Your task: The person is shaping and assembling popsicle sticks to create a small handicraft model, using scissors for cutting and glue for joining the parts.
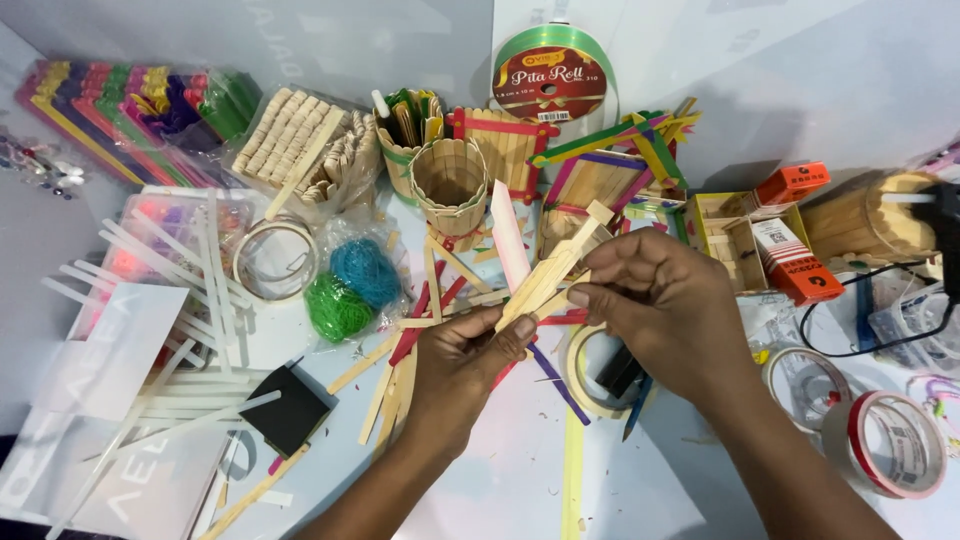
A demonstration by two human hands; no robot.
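White craft table [520,490], crowded edge to edge — two hands at its middle holding plain wooden sticks.

Far left, packets of coloured sticks [120,115] run out of view, and a black glue gun [940,225] at far right is cut off by the edge. Nearer, the right hand [665,305] is curled, thumb and fingers pinched on a bundle of wooden craft sticks [550,275] that slants up toward the far right; how many sticks, I cannot tell. The left hand [465,365] closes round the bundle's near end, thumb on top — its palm hidden. A tape ring [590,375] lies partly behind the right hand, beside a small stick cup [450,185] farther back.
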